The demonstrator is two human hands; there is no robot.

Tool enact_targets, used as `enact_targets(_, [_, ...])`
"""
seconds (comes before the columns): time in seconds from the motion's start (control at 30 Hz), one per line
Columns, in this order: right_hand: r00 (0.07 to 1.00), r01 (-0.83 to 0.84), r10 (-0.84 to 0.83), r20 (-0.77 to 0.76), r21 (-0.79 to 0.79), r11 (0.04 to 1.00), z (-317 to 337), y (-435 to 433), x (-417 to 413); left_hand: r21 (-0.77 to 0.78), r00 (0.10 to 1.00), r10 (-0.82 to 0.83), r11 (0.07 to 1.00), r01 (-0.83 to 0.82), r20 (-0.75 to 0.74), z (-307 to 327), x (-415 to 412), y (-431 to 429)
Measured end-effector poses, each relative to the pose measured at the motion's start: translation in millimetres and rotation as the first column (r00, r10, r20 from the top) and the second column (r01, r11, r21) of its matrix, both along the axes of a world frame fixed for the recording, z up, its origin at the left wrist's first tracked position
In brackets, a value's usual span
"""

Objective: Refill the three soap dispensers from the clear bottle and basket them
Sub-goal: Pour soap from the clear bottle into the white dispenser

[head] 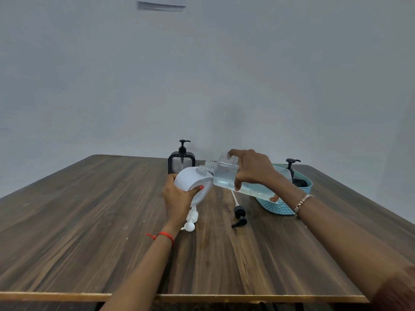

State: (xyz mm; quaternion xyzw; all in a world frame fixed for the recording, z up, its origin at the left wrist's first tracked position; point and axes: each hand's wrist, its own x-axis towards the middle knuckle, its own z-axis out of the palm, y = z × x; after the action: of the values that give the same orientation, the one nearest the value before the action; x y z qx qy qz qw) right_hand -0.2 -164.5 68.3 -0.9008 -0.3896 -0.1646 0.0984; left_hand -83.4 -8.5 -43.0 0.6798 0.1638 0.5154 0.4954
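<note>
Head view, right hand tilts clear bottle, left hand grips dispenser (white)

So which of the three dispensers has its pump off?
The white dispenser in the left hand, open under the clear bottle. The black one behind and the basketed one have pumps on.

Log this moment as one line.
step: refill pour | left hand holds white dispenser | right hand tips clear bottle into it | basket holds black dispenser
</note>
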Motion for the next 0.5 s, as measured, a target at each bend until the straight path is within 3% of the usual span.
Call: enact_targets(0.5, [1.0,-0.008,0.008,-0.007,0.01,1.0,6.7,0.2,-3.2,-0.016,1.0,0.004,1.0,-0.004,-0.018,3.5,2.0,2.2])
